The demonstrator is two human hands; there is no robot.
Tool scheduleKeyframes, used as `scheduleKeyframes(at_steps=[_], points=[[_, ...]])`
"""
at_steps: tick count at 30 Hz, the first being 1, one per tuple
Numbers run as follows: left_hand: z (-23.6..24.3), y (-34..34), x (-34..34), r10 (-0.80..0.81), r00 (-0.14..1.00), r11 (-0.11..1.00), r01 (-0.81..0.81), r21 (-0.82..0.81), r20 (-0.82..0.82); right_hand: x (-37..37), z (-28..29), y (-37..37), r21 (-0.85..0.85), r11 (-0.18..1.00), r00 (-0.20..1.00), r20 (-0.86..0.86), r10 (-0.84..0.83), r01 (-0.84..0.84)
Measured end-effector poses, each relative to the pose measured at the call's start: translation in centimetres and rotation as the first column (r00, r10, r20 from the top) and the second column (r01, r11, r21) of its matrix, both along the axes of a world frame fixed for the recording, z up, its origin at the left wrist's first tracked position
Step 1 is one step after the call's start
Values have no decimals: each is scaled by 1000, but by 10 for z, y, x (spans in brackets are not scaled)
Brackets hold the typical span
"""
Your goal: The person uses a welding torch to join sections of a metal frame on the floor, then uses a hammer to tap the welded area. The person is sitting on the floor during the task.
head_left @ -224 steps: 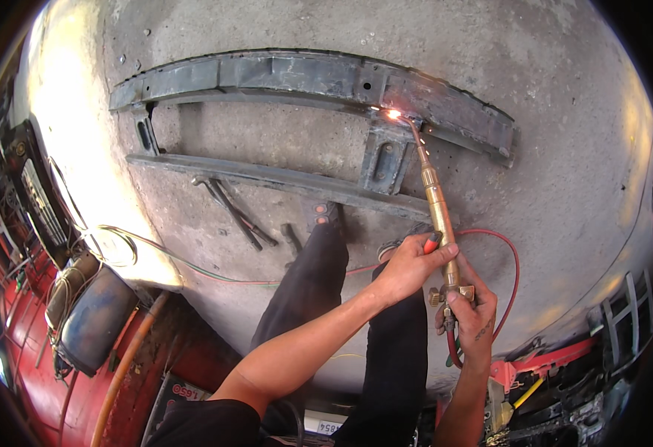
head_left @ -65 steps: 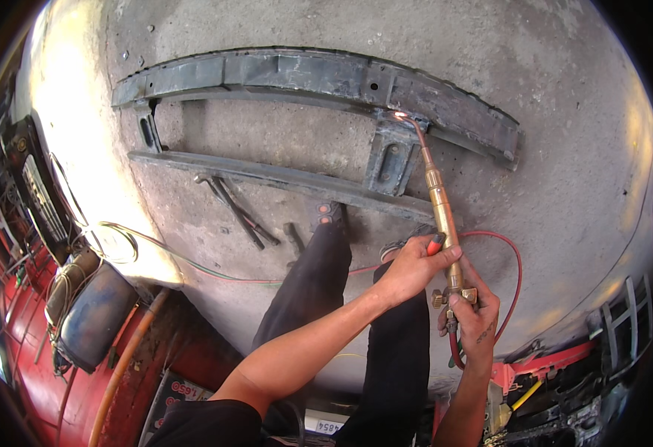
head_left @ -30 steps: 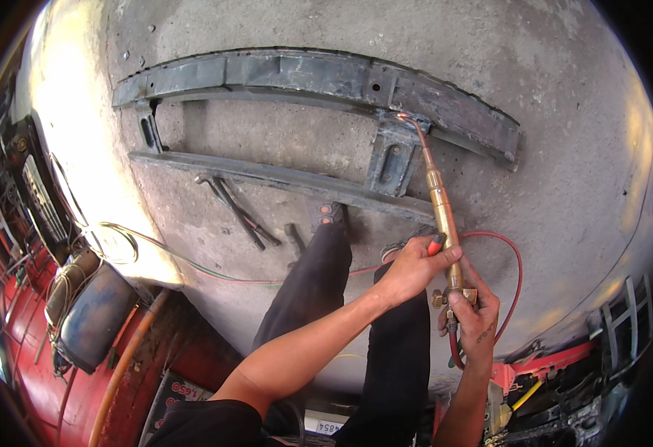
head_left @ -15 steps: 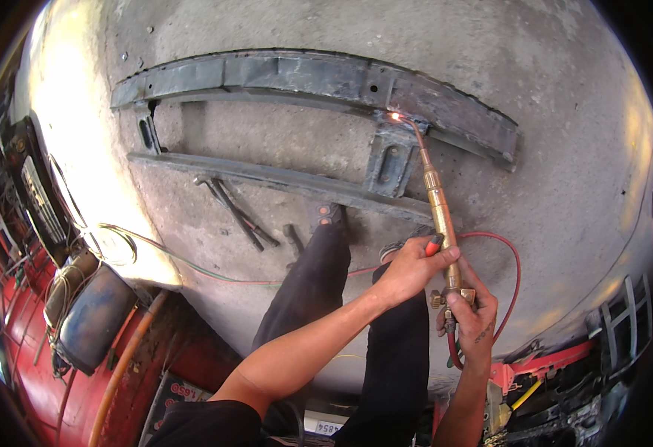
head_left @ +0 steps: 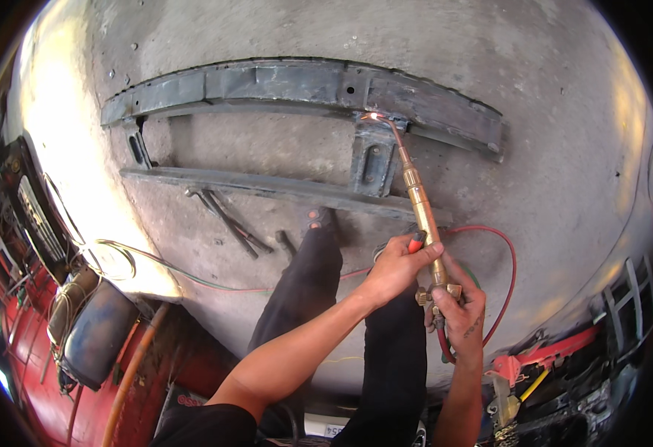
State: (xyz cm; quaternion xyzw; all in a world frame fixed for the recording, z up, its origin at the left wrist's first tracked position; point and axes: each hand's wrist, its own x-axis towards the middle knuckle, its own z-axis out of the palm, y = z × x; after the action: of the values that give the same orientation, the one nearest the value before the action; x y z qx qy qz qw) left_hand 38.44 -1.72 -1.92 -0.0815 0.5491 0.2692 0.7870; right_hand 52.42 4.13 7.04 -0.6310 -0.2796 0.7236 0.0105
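Observation:
A brass gas torch (head_left: 420,200) slants up from my hands, its thin bent copper tip touching or nearly touching the grey metal bumper frame (head_left: 273,80) on the floor. A bright glow shows at that tip, where an upright bracket (head_left: 373,167) meets the curved upper beam. My right hand (head_left: 464,316) is closed round the torch's lower end, by the brass valve knobs. Higher up, my left hand (head_left: 397,273) is closed with its thumb against the torch body. It also has a small red and black object (head_left: 416,241), perhaps a lighter, between its fingers.
A red and green hose (head_left: 515,261) loops right from the torch and runs left across the floor. Long-handled pliers or tongs (head_left: 226,223) and a hammer-like tool (head_left: 285,241) lie below the frame. Red car parts and a dark cylinder (head_left: 99,328) stand left. Metal parts (head_left: 542,361) lie lower right.
The view has shifted a little, so the frame appears further left. The glowing torch tip has moved slightly left along the joint. Both hands keep their hold.

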Motion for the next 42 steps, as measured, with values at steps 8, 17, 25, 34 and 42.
scheduleKeyframes(at_steps=[8,17,25,34,42], points=[[5,7,-6,-1,999,999,2,-35,36,0,-1,0,-4,1000,1000,-20,-9,9],[10,8,2,-150,984,970,165,178,-96,17,-2,-24,139,987,993,-94,-67,80],[7,-2,15,-9,986,926,72,371,-168,17,-7,-36,363,932,997,72,-11,-16],[16,1,15,-187,977,898,211,386,-101,24,-17,-28,472,875,986,61,-152,106],[25,1,15,-79,953,865,212,455,-293,34,-44,-41,627,776,979,190,-74,-63]])
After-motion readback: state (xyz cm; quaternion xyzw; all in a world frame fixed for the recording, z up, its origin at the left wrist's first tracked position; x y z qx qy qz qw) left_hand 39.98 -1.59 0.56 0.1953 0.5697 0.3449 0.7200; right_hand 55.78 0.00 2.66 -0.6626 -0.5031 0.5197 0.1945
